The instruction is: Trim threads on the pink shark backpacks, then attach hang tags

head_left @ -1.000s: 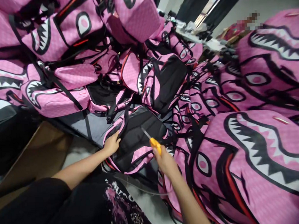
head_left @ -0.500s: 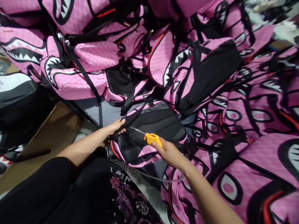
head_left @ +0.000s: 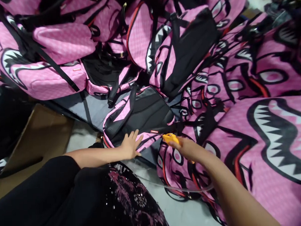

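Observation:
A pink-and-black backpack (head_left: 150,109) lies with its black padded back and straps facing up on a grey surface in front of me. My left hand (head_left: 130,145) rests on its near pink edge, fingers spread. In my right hand (head_left: 185,148) is a yellow air blow gun (head_left: 170,138), held by the backpack's right end. Its thin nozzle, plain earlier, is hard to make out now. A clear hose (head_left: 168,187) curves below, between my body and the bags.
Pink shark-mouth backpacks are heaped behind and along the right, including a large one (head_left: 274,138) close by. An open cardboard box (head_left: 35,143) stands at left. Grey surface (head_left: 73,107) shows behind the backpack, pale floor (head_left: 186,210) below.
My left hand has moved from the strap at the left to the near edge, opening flat. The blow gun has shifted right, off the back panel. The camera view has shifted too.

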`<state>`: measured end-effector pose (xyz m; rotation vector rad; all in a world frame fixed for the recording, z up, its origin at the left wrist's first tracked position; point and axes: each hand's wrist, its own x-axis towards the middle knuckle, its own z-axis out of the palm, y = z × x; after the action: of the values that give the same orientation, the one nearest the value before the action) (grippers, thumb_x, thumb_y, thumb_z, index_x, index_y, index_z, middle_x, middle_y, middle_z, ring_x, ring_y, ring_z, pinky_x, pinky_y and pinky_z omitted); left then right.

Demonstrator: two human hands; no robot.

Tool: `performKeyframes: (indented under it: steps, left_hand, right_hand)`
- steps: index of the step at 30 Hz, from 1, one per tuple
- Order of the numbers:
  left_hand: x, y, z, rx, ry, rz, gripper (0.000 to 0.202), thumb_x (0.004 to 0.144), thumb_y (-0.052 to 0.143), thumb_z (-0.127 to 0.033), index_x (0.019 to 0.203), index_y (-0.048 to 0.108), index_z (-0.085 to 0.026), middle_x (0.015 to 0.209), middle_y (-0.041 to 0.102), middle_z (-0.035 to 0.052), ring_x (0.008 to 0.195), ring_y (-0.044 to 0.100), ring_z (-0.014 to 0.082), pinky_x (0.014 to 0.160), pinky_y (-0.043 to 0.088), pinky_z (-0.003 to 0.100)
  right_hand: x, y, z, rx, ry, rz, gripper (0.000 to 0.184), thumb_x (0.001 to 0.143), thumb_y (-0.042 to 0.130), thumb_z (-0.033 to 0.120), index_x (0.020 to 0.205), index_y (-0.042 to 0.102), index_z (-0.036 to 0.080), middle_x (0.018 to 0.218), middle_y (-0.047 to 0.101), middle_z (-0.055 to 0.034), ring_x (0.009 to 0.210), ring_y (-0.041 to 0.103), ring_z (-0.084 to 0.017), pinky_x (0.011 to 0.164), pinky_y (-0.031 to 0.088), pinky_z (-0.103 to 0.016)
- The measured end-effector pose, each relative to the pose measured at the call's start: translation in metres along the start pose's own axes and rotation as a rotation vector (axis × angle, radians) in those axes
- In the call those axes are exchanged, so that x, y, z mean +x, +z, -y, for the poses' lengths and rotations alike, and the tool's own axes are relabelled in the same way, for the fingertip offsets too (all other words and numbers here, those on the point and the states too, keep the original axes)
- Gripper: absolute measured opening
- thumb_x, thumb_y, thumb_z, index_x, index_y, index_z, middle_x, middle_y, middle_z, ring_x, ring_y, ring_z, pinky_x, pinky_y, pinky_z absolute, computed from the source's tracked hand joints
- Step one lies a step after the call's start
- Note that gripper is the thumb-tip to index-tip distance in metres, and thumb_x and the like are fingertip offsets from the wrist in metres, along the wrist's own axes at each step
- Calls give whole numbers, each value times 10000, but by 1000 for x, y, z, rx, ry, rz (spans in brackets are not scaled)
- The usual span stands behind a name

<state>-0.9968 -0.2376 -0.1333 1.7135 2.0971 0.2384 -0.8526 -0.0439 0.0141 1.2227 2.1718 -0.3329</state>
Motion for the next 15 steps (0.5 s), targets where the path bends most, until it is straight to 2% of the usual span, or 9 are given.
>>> performKeyframes:
  steps: [2, 4, 6, 7, 9, 10, 12, 14, 15]
  left_hand:
    - [-1, 19, -10, 19, -66, 88, 860, 776, 720, -397, 1509, 320, -194, 1549, 279, 234, 1319, 382, 397, 1007, 381, 531]
    - [3, 27, -6, -96, -122, 46, 677, 829, 646, -241, 1463, 414, -186, 1481, 401, 233, 1277, 444, 375, 1005, 393, 523]
    - [9, 23, 9, -445, -163, -21, 506, 881, 551, -212, 1386, 517, -202, 1361, 545, 194, 1180, 544, 321, 970, 444, 466]
    - [13, 17, 19, -681, -204, -32, 447, 907, 513, -247, 1351, 548, -208, 1267, 615, 174, 1086, 603, 294, 914, 485, 430]
    - [18, 3, 36, -1125, -321, 8, 426, 947, 441, -353, 1330, 552, -200, 1076, 692, 147, 889, 664, 260, 772, 534, 388]
    - [19, -3, 41, -1255, -402, 30, 446, 958, 406, -382, 1340, 534, -192, 1022, 702, 143, 835, 669, 257, 729, 539, 390]
    - [17, -8, 41, -1227, -468, 25, 447, 963, 387, -360, 1359, 516, -197, 1071, 689, 150, 905, 659, 269, 772, 536, 422]
    - [10, -4, 29, -887, -361, -81, 435, 935, 450, -283, 1362, 530, -265, 1332, 574, 139, 1157, 561, 298, 944, 472, 486]
    - [6, 1, 21, -678, -277, -141, 450, 915, 483, -251, 1358, 537, -307, 1467, 454, 112, 1268, 470, 317, 1013, 414, 520]
  right_hand:
    - [-19, 8, -10, -32, 148, -88, 490, 955, 421, 482, 1211, 600, 105, 1024, 691, -178, 935, 659, -271, 782, 467, -334]
    - [-41, 20, -24, 36, 173, -80, 509, 943, 424, 507, 1213, 600, 112, 987, 695, -166, 891, 660, -268, 756, 475, -337]
    - [-62, 37, -36, 217, 22, 66, 475, 914, 459, 525, 1182, 627, 171, 910, 707, -101, 802, 660, -232, 701, 482, -303]
    - [-70, 46, -41, 295, -17, 90, 466, 906, 458, 525, 1166, 636, 180, 861, 706, -81, 753, 656, -219, 668, 481, -291]
    - [-82, 61, -45, 367, 74, -34, 481, 911, 420, 500, 1157, 630, 145, 761, 688, -80, 662, 639, -213, 611, 470, -289]
    - [-84, 67, -44, 386, 135, -99, 486, 916, 402, 483, 1166, 618, 126, 716, 675, -78, 619, 627, -209, 591, 463, -290]
    - [-84, 72, -39, 421, 120, -82, 489, 916, 411, 484, 1197, 595, 128, 666, 654, -59, 547, 602, -196, 559, 449, -285]
    - [-80, 69, -32, 407, 39, -47, 496, 919, 427, 508, 1222, 579, 146, 689, 657, -59, 537, 601, -192, 562, 446, -286]
    - [-76, 66, -30, 360, 43, -114, 512, 933, 405, 515, 1231, 568, 132, 721, 663, -82, 562, 613, -202, 577, 448, -296]
